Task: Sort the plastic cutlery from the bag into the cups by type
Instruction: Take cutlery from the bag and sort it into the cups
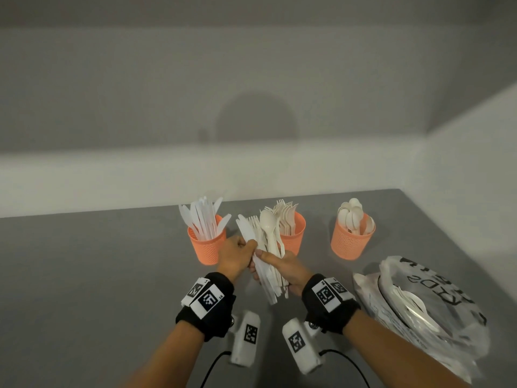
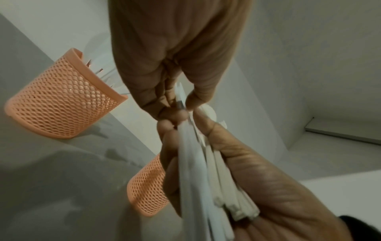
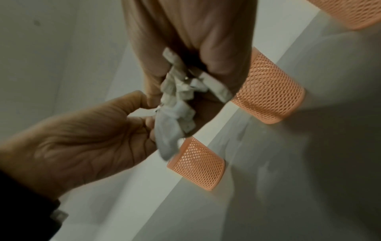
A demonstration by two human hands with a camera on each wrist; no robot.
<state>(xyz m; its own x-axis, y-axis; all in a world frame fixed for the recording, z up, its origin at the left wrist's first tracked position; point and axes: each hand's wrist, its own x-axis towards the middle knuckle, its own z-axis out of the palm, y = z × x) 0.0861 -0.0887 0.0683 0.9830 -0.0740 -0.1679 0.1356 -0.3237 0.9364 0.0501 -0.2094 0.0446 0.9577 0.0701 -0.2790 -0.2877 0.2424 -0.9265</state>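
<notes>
The plastic cutlery [image 1: 268,247] is a mixed bunch gripped by the right hand [image 1: 282,268] above the bench [image 1: 98,275], before three orange cups [image 1: 291,236]. The left hand [image 1: 236,254] pinches one knife [image 1: 246,229]; I judge it must next be pulled free and put in the knife cup [image 1: 208,245]. The bag [image 1: 436,312] lies right. The walls are pale.

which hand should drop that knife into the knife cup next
Left. The left hand already pinches a knife at the bundle's left edge, and the knife cup stands just beside it. The right hand grips the bundle.
</notes>
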